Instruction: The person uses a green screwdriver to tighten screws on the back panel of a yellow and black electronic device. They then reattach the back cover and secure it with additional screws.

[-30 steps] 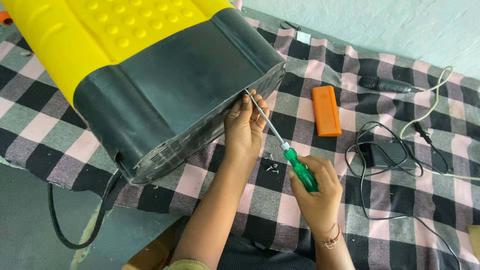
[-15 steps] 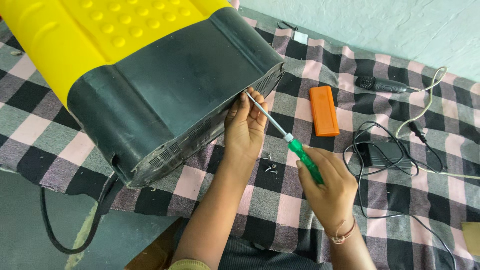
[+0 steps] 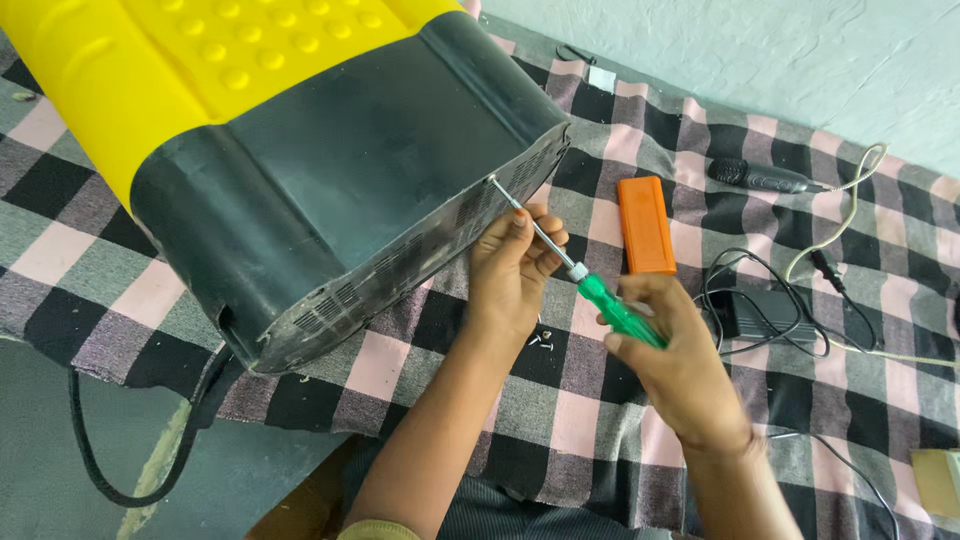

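The tank (image 3: 300, 150) lies on the cloth (image 3: 620, 130), left of the box (image 3: 645, 225) and the adapter (image 3: 765, 315).

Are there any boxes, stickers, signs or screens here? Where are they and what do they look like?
Orange box: flat, long rectangle, lying on the checked cloth right of the yellow and black tank.
White label: small square patch at the cloth's far edge.
Tan cardboard piece: flat, at the right edge, partly cut off.
No signs or screens show.
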